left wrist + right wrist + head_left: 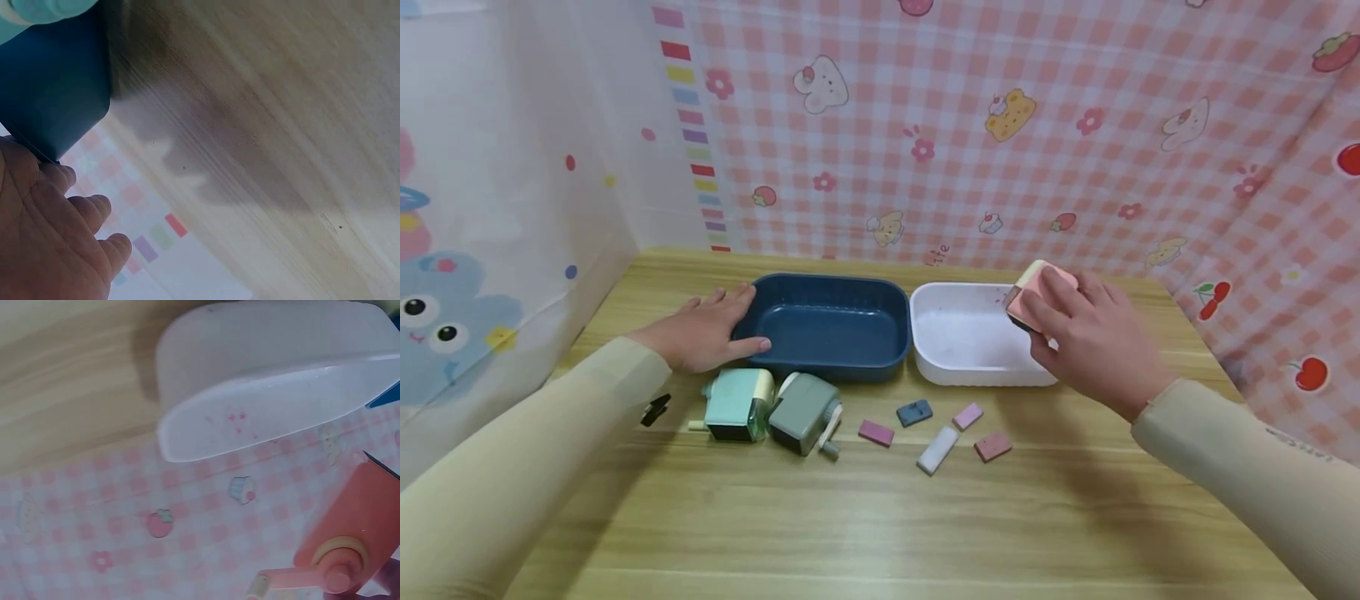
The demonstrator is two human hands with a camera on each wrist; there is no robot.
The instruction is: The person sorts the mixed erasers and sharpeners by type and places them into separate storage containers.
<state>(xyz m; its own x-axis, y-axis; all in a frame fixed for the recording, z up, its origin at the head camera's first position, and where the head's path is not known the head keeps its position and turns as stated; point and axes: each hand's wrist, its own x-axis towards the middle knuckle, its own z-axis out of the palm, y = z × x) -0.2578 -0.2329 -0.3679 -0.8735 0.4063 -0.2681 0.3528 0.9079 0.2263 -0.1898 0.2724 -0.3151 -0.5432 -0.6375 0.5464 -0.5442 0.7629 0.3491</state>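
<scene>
My right hand (1078, 321) grips a pink and cream pencil sharpener (1032, 293) over the right part of the white tray (958, 371). In the right wrist view the pink sharpener (356, 531) shows its crank, with the white tray (262, 375) above it. My left hand (703, 329) rests with straight fingers on the left rim of the dark blue tray (831, 367). The left wrist view shows my palm (44, 237) against the blue tray (56, 87).
In front of the trays stand a mint green sharpener (737, 404) and a grey-green sharpener (803, 412). Several small erasers lie to their right, among them a blue one (913, 412) and a white one (937, 450). Patterned curtains close off the back and sides.
</scene>
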